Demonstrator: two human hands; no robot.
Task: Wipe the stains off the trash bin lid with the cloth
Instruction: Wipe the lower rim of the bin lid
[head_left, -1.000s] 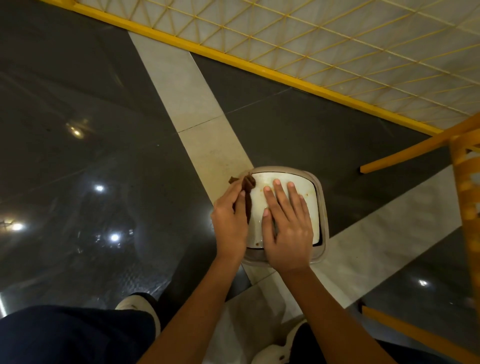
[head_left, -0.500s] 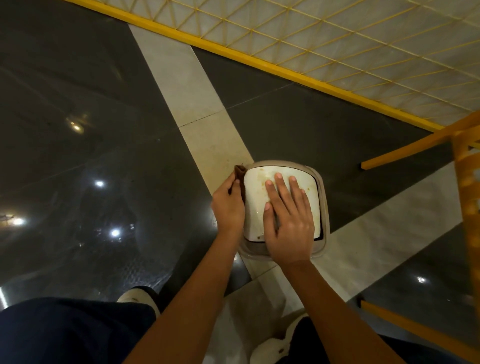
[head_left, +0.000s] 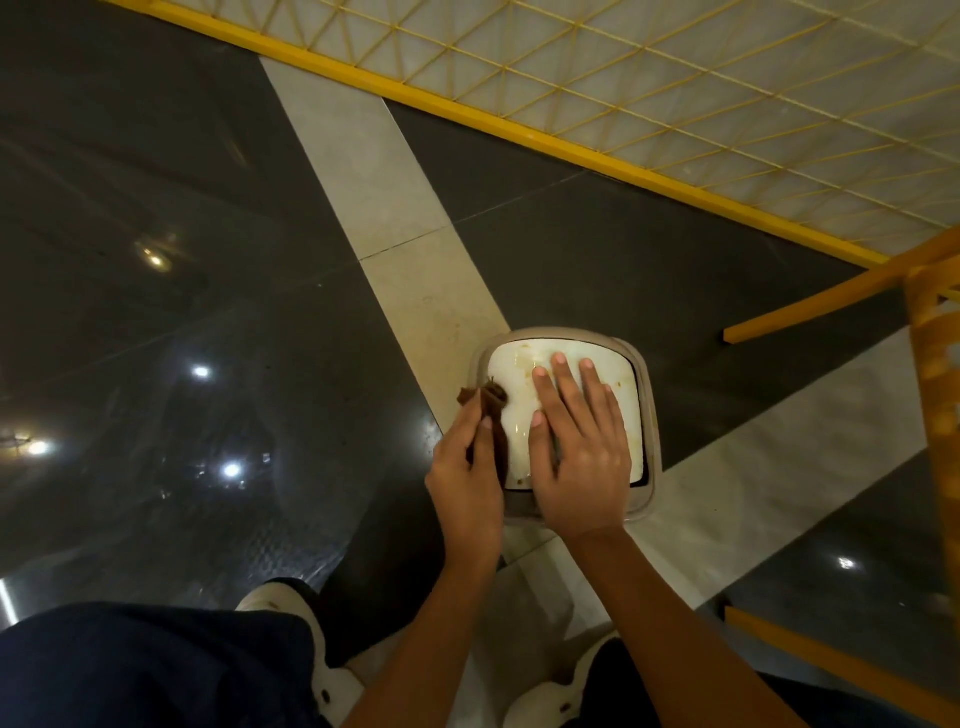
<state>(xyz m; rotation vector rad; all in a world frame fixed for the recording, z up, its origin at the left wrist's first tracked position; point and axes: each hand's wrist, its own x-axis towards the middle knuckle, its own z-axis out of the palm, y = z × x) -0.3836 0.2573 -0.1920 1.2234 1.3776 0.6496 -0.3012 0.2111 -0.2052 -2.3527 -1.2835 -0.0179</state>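
2 hands work over the small bin on the floor: at the left edge of the trash bin lid (head_left: 519, 415), the left hand (head_left: 467, 478) pinches a bunched brown cloth (head_left: 493, 415), soft and limp enough to fold into the rim groove, while the right hand (head_left: 582, 457) lies flat and open on the white panel, fingers spread, gripping nothing. That lid looks like light, stiff, glossy plastic, likely slick and apt to tip, so pressing near its middle seems wise, and yellowish stains (head_left: 524, 358) remain toward its far edge.
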